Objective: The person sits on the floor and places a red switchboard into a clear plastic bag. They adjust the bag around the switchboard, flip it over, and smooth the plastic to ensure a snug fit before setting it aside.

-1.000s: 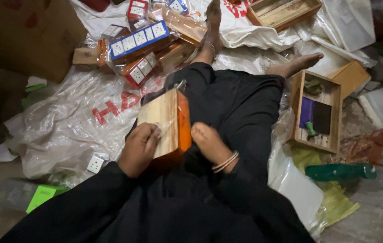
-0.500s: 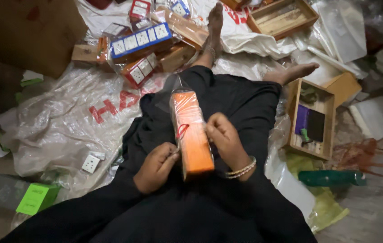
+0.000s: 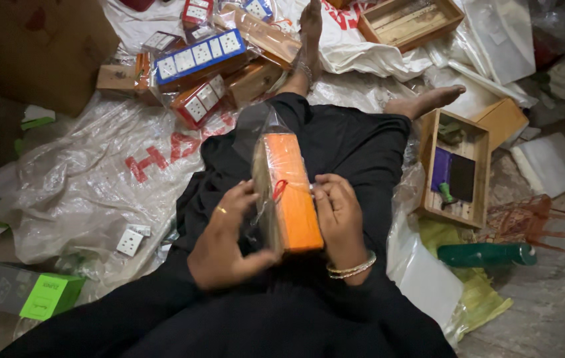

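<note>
— While I sit on the floor with my legs stretched out, what do you see around me, from the biggest thing?

— Under me lies a large clear plastic sheet (image 3: 96,179) with red letters. At your right is an open wooden box (image 3: 455,169) with a purple and a black piece inside, and near it a green bottle (image 3: 488,254) lies on its side. Far in front there is a long blue board of white sockets (image 3: 196,56). At your left, a small green carton (image 3: 50,296).

— And in my lap?

— An orange board in a clear plastic bag (image 3: 289,192), standing on its edge, over your black clothes.

— Yes. My left hand (image 3: 226,238) grips its left side, fingers curled on the plastic, thumb below. My right hand (image 3: 339,215) is closed on the right edge, fingertips pressing the orange face. A ring is on my left hand, bangles on my right wrist.
</note>
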